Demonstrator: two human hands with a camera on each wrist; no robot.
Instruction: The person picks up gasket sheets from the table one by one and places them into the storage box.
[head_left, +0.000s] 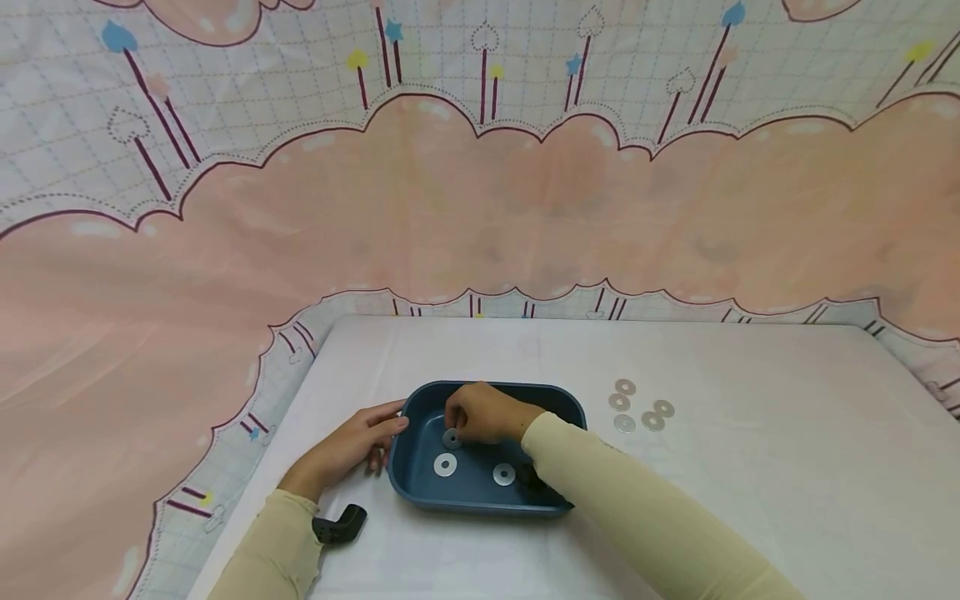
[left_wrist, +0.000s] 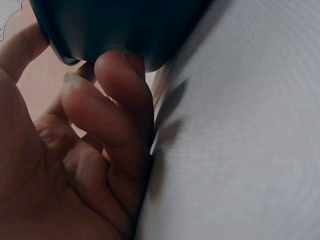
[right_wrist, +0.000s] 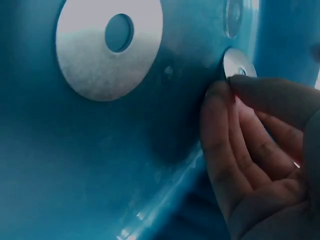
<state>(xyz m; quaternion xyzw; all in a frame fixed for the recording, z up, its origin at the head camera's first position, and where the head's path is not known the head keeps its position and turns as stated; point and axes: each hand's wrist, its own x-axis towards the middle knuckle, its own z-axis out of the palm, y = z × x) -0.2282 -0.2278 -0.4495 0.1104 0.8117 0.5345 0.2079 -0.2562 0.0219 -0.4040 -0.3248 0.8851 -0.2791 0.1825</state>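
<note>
A dark blue rectangular tray (head_left: 480,504) stands on the white-covered table. My right hand (head_left: 491,414) reaches inside it, thumb and forefinger pinching the edge of a flat metal washer (right_wrist: 237,61) close to the tray's floor. Two more washers lie on that floor: one toward the left (head_left: 446,465) and another beside my right wrist (head_left: 504,475). At the tray's left end, my left hand (head_left: 352,442) touches the rim and outer wall with thumb and fingertips. Its lower fingers (left_wrist: 107,120) bend loosely beside the wall, close above the tabletop.
Several washers (head_left: 626,423) lie loose on the table, right of the tray. A black wrist camera mount (head_left: 341,525) sticks out from the left sleeve. The white tabletop (head_left: 750,467) runs back to a patterned curtain (head_left: 525,200).
</note>
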